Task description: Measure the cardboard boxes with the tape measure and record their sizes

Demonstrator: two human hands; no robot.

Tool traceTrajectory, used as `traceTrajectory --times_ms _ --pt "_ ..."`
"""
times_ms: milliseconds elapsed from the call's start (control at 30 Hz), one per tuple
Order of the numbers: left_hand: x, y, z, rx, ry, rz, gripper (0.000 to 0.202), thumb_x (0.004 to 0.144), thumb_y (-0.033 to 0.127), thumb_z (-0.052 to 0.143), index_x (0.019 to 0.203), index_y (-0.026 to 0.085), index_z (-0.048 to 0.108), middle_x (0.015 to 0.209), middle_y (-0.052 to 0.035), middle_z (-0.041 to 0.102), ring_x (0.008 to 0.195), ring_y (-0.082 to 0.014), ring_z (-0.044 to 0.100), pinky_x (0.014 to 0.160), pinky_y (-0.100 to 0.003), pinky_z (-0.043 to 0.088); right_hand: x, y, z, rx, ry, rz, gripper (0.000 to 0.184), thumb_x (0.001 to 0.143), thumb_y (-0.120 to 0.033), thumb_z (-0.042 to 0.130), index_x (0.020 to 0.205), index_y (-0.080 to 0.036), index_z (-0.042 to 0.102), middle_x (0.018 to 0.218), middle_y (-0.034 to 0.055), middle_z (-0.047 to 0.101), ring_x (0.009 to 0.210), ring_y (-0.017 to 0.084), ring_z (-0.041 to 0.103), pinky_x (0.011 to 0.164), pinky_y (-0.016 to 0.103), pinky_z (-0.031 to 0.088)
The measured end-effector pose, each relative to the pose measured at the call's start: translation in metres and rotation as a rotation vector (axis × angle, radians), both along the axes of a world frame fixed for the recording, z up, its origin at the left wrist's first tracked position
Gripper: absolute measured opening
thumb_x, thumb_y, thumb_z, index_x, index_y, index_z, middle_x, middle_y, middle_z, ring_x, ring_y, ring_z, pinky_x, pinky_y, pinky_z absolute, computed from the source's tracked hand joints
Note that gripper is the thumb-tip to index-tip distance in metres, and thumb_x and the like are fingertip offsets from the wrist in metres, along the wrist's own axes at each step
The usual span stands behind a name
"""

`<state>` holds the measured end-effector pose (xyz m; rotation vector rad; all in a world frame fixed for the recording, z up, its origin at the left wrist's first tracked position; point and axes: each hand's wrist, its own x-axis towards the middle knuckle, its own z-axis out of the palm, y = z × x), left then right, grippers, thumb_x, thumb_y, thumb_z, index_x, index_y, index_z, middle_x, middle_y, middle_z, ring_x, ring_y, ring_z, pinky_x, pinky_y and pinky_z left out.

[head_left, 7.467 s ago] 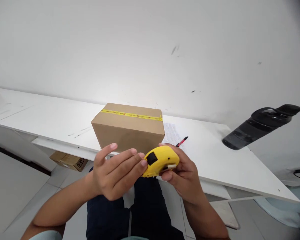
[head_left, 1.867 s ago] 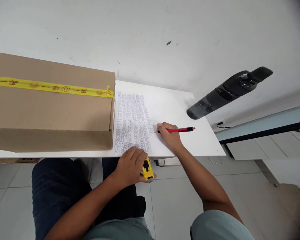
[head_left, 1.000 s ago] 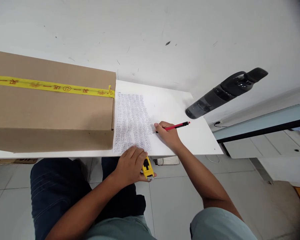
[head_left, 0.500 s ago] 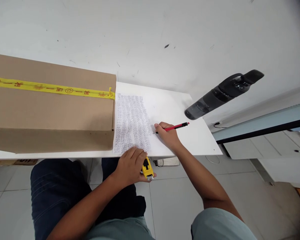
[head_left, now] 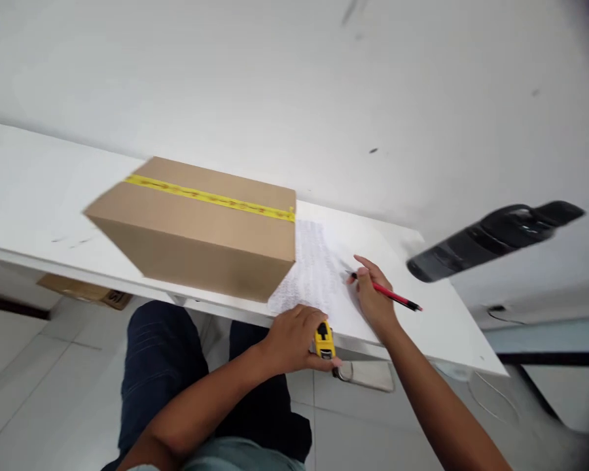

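My left hand (head_left: 294, 341) is closed around a yellow and black tape measure (head_left: 324, 339) at the front edge of the table. Its fingers lie at the near edge of a sheet of paper (head_left: 311, 278) covered in dense handwriting. My right hand (head_left: 374, 297) holds a red and black pen (head_left: 395, 296) above the paper's right part. The pen's tip points left toward the writing; whether it touches the sheet I cannot tell. Left of the paper, and partly over its edge in this view, stands a closed cardboard box (head_left: 191, 222) with yellow printed tape (head_left: 211, 198) along its top.
A dark water bottle (head_left: 491, 241) stands upright at the right rear of the white table (head_left: 44, 190). The wall (head_left: 255, 85) rises behind. Below the table are a brown package (head_left: 86, 291), a pale flat object (head_left: 370, 375) and a cable (head_left: 500, 399).
The view has shifted left and swung, so the box now shows whole and everything sits further right and lower. The pen has tilted, its rear end now lower. Both hands keep their holds.
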<state>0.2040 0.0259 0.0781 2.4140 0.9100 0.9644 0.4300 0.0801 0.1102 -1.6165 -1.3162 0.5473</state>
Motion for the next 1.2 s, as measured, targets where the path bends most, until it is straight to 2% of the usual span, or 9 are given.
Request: traceTrajectory --times_ms 167,300,467,600,700,767,833,967,1200 --pt "-0.037 -0.023 0.039 -0.283 -0.168 -0.124 0.072 0.073 0.053 0.086 0.131 0.025 0.055 0.122 -0.005 0.072 0.107 -0.0215 0.073 0.09 -0.032 0.059 -0.004 -0.005 -0.007 0.028 -0.214 -0.133 0.051 0.087 -0.067 0.056 0.098 -0.02 0.074 0.09 0.0107 0.072 0.085 0.03 0.065 0.078 0.042 0.05" --pt "-0.079 -0.059 0.065 -0.295 -0.332 -0.121 0.08 0.07 0.041 0.091 0.138 0.028 0.05 0.13 -0.0075 0.069 0.116 -0.0222 0.071 0.102 -0.033 0.057 -0.006 0.006 -0.01 0.042 -0.425 -0.064 0.054 0.086 -0.056 0.056 0.12 -0.016 0.066 0.098 0.0133 0.07 0.075 0.028 0.062 0.072 0.043 0.05" --pt "-0.124 -0.083 0.07 -0.153 -0.566 -0.088 0.083 0.074 0.029 0.09 0.134 0.031 0.033 0.137 -0.0136 0.064 0.125 -0.0235 0.067 0.098 -0.036 0.06 -0.019 0.006 0.002 -0.089 -0.528 -0.076 0.071 0.087 -0.038 0.053 0.151 -0.007 0.044 0.087 0.0094 0.066 0.072 0.027 0.059 0.069 0.042 0.046" --pt "-0.144 -0.086 0.065 -0.077 -0.521 0.001 0.07 0.082 0.044 0.083 0.125 0.033 0.029 0.134 -0.0129 0.064 0.123 -0.0249 0.069 0.094 -0.042 0.062 -0.068 -0.042 0.017 0.218 -0.331 -0.046 0.069 0.092 -0.047 0.058 0.15 -0.014 0.043 0.074 0.0016 0.06 0.067 0.023 0.059 0.069 0.039 0.048" --pt "-0.148 -0.085 0.06 -0.039 -0.479 0.07 0.066 0.085 0.059 0.074 0.128 0.033 0.031 0.134 -0.0138 0.065 0.121 -0.0246 0.07 0.092 -0.041 0.063 -0.121 -0.096 0.023 0.231 -0.025 0.333 0.05 0.098 -0.059 0.053 0.134 -0.026 0.056 0.08 0.0033 0.066 0.065 0.02 0.061 0.064 0.035 0.051" --pt "-0.148 -0.084 0.057 0.063 -0.5 0.088 0.073 0.085 0.058 0.075 0.139 0.036 0.031 0.136 -0.0131 0.065 0.121 -0.0247 0.07 0.09 -0.04 0.063 -0.155 -0.125 0.023 0.098 0.18 0.632 0.059 0.096 -0.072 0.045 0.137 -0.031 0.055 0.088 0.0056 0.071 0.063 0.02 0.063 0.06 0.035 0.054" --pt "-0.147 -0.081 0.054 0.174 -0.521 0.076 0.088 0.081 0.05 0.082 0.149 0.041 0.028 0.139 -0.0119 0.064 0.123 -0.025 0.068 0.092 -0.04 0.063 -0.181 -0.143 0.023 0.014 0.358 0.802 0.07 0.092 -0.079 0.042 0.145 -0.034 0.05 0.107 0.0089 0.074 0.079 0.023 0.07 0.068 0.037 0.059" --pt "-0.148 -0.078 0.05 0.275 -0.595 0.027 0.098 0.077 0.047 0.086 0.157 0.041 0.031 0.142 -0.0135 0.063 0.124 -0.0242 0.068 0.092 -0.037 0.063 -0.206 -0.151 0.024 -0.022 0.614 0.859 0.067 0.091 -0.073 0.055 0.147 -0.036 0.051 0.138 0.0085 0.066 0.119 0.027 0.067 0.096 0.039 0.058" --pt "-0.159 -0.076 0.064 0.408 -0.429 0.11 0.087 0.082 0.052 0.079 0.155 0.029 0.039 0.134 -0.0169 0.068 0.12 -0.0244 0.07 0.091 -0.038 0.063 -0.209 -0.144 0.022 -0.117 0.888 0.874 0.054 0.088 -0.052 0.075 0.139 -0.04 0.062 0.134 0.002 0.068 0.114 0.019 0.066 0.1 0.034 0.056"
